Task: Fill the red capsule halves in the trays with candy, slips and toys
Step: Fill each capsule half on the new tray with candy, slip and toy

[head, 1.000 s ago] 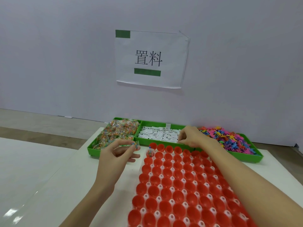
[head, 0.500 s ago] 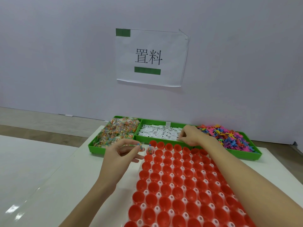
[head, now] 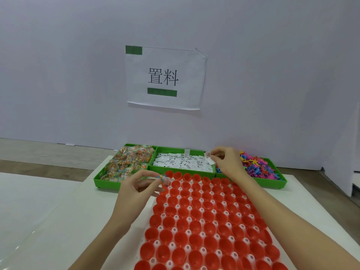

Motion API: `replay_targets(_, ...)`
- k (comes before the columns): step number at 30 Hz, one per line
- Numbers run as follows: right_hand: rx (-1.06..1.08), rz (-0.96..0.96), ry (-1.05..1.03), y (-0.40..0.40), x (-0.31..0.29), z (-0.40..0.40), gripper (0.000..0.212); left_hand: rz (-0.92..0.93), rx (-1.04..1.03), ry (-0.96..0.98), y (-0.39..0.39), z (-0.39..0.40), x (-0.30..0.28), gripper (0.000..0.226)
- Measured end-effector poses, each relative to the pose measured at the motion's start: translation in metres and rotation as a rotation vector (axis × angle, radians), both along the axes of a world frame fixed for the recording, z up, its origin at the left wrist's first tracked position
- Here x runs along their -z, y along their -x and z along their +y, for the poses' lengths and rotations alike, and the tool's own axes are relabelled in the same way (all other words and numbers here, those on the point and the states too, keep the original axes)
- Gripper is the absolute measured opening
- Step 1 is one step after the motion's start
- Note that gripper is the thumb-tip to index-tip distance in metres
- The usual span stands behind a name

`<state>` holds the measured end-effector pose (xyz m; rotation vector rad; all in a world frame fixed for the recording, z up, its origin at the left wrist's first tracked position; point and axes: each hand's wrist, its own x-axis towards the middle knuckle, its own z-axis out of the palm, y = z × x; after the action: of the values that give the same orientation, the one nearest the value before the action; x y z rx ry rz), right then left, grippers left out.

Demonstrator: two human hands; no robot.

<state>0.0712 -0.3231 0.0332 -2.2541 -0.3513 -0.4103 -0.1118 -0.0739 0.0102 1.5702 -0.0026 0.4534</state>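
Observation:
A white tray of several red capsule halves fills the lower middle. My left hand pinches a wrapped candy just above the tray's far left corner. My right hand is raised over the right end of the slip bin and pinches white paper slips. Behind the tray stands a green bin in three parts: wrapped candy on the left, white slips in the middle, coloured plastic toys on the right.
The tray rests on a white table, with a second white surface to the left. A grey wall with a paper sign stands close behind the bin. A white panel rises at the far right.
My right hand has lifted out of the slip bin with slips pinched in its fingers. My left hand has edged right with the candy, towards the tray's far left corner.

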Motion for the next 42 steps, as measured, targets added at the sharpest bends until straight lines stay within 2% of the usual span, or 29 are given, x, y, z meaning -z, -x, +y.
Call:
replay_targets(4, -0.019, 0.056, 0.127, 0.003, 0.002, 0.005, 0.02, 0.009, 0.007, -0.01, 0.006, -0.005, -0.001, 0.03)
replay_targets(8, -0.039, 0.099, 0.194, 0.007, 0.008, 0.02, 0.036, 0.029, -0.014, -0.014, 0.005, -0.002, 0.0, 0.015)
replay_targets(11, -0.047, 0.099, 0.211, 0.011, 0.009, 0.026, 0.032, 0.022, -0.007, -0.002, 0.007, -0.004, -0.004, 0.027)
replay_targets(15, -0.081, 0.09, 0.034, 0.034, -0.009, 0.018, 0.025, 0.021, -0.011, -0.026, 0.01, -0.006, -0.006, 0.031)
replay_targets(20, -0.32, 0.107, -0.137, 0.117, -0.026, -0.013, 0.026, -0.025, 0.074, -0.041, 0.018, -0.019, -0.016, 0.011)
replay_targets(23, -0.323, 0.106, -0.238, 0.165, -0.023, -0.025, 0.027, -0.036, 0.133, -0.091, 0.025, -0.035, -0.019, 0.004)
replay_targets(27, -0.246, 0.055, -0.416, 0.19, -0.015, -0.019, 0.022, -0.019, 0.162, -0.088, 0.032, -0.051, -0.02, 0.006)
replay_targets(31, -0.203, -0.031, -0.441, 0.199, -0.009, -0.009, 0.015, 0.019, 0.214, -0.059, 0.038, -0.058, -0.018, 0.008)
replay_targets(35, -0.269, 0.037, -0.426, 0.205, -0.004, -0.007, 0.015, 0.022, 0.288, -0.034, 0.041, -0.066, -0.016, 0.007)
replay_targets(42, -0.311, 0.08, -0.459, 0.209, -0.003, -0.002, 0.022, -0.037, 0.206, 0.066, 0.043, -0.068, -0.019, 0.017)
